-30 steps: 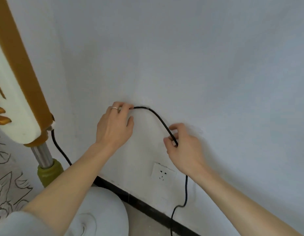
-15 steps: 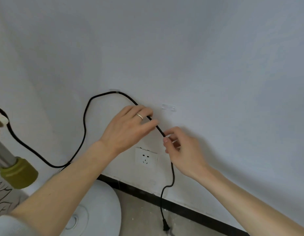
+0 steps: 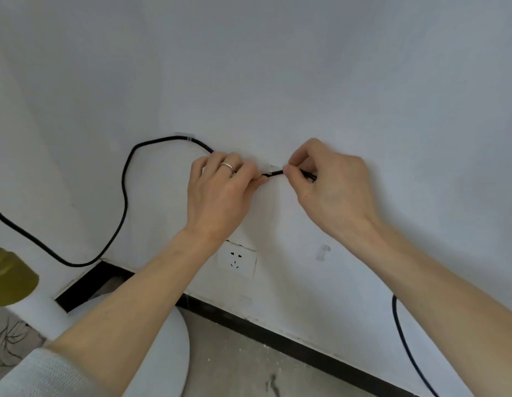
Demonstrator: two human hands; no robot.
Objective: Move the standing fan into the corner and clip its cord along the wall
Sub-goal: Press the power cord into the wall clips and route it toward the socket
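Clipping is under way: above the wall socket (image 3: pixel 236 259), the left hand (image 3: pixel 220 193) and right hand (image 3: pixel 332 184) each pinch the black cord (image 3: pixel 123 179) at the second clip (image 3: pixel 275 168). Next, pressing it in.

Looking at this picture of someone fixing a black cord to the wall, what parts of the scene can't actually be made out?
Head view only:
- The second clip: mostly hidden between the left hand and right hand, so whether the cord is seated in it is unclear.
- The cord's plug: cut off by the bottom edge.
- The fan: only its base and olive collar show; the left edge cuts the rest.
- The small clear piece right of the socket: too small to identify.
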